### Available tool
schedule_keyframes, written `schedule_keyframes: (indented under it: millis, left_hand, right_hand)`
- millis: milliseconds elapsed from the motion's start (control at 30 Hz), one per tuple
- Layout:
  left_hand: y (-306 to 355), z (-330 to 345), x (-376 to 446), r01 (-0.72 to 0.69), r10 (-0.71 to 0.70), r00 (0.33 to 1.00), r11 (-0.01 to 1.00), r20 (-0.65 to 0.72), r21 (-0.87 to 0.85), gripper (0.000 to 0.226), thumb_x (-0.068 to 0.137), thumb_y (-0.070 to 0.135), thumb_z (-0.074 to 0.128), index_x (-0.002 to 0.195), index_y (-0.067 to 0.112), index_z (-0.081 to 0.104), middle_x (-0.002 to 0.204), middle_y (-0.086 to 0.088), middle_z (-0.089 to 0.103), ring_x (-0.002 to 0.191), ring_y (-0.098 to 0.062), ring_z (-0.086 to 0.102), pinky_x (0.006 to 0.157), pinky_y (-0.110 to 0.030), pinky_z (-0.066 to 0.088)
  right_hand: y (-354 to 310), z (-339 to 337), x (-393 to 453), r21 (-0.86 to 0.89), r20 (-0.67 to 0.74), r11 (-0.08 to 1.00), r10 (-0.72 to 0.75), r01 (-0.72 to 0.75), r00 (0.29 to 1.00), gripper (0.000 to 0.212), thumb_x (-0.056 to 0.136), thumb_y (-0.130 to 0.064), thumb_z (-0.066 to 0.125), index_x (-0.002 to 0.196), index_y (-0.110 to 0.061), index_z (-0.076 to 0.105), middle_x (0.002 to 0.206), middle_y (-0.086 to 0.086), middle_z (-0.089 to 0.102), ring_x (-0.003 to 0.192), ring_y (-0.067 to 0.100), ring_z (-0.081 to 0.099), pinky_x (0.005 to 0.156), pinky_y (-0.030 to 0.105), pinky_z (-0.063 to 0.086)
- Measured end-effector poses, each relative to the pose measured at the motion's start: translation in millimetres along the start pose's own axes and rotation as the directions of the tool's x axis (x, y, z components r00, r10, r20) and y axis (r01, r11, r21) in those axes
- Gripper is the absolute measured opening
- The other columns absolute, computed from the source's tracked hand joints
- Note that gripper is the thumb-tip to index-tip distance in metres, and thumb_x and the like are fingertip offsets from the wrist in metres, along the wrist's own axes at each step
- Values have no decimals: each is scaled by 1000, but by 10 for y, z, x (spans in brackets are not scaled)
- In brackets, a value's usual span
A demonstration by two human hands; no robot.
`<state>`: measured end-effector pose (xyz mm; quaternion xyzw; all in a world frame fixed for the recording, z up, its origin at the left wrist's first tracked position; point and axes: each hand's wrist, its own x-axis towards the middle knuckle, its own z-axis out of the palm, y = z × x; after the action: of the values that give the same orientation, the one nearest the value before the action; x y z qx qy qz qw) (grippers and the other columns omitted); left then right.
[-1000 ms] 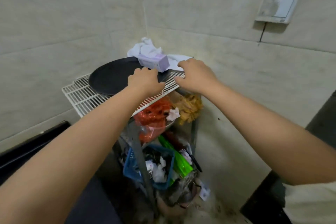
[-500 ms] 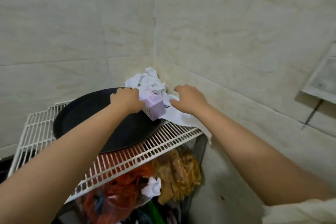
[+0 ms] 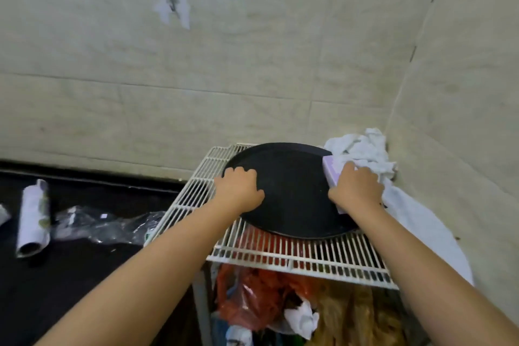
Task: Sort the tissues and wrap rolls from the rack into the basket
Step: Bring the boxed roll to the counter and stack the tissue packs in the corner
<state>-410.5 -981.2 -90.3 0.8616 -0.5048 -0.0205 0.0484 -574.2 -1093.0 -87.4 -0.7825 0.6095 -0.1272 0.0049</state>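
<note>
A white wire rack [image 3: 280, 258] stands in the wall corner with a round black tray [image 3: 292, 194] on its top shelf. My left hand [image 3: 238, 191] curls over the tray's left rim. My right hand [image 3: 356, 188] closes over a purple tissue pack [image 3: 329, 173] at the tray's right edge. Crumpled white tissues [image 3: 365, 150] are piled in the corner behind the pack. A white sheet [image 3: 421, 227] hangs off the rack's right side. A wrap roll [image 3: 32, 219] lies on the dark counter at far left. No basket is in view.
Loose clear plastic film [image 3: 104, 225] lies on the dark counter [image 3: 70, 275] between the roll and the rack. Under the top shelf hang a red bag [image 3: 252, 298], a brownish bag [image 3: 354, 314] and a crumpled tissue [image 3: 302, 317]. Tiled walls close in behind and on the right.
The view has swung left, bringing the counter and roll into sight. My left hand went from the purple pack to the tray's left rim. My right hand shifted from the white sheet onto the pack.
</note>
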Motion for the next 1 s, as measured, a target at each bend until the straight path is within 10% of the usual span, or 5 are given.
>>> schedule_keyframes:
  millis: [400,1000]
  left_hand:
    - [-2062,-11,-1101,483,-484,871,875,-86,-25,39,91,32,46,121,7,49,131,-15,49,124,-33,42,97,-43,40]
    - [-5897,285,-2609,761,-760,648,648,53,0,35,90,31,47,118,10,50,126,-13,52,119,-32,46,94,-41,42]
  right_hand:
    - [-2077,-229,-1203,326,-174,746,-556,581,812,61,87,-34,52,135,-7,27,125,28,45,113,43,44,94,45,39]
    - [-5284,1489,-3549,475,178,655,-725,588,665,44,86,-30,52,122,-6,45,121,20,47,109,37,44,91,42,40]
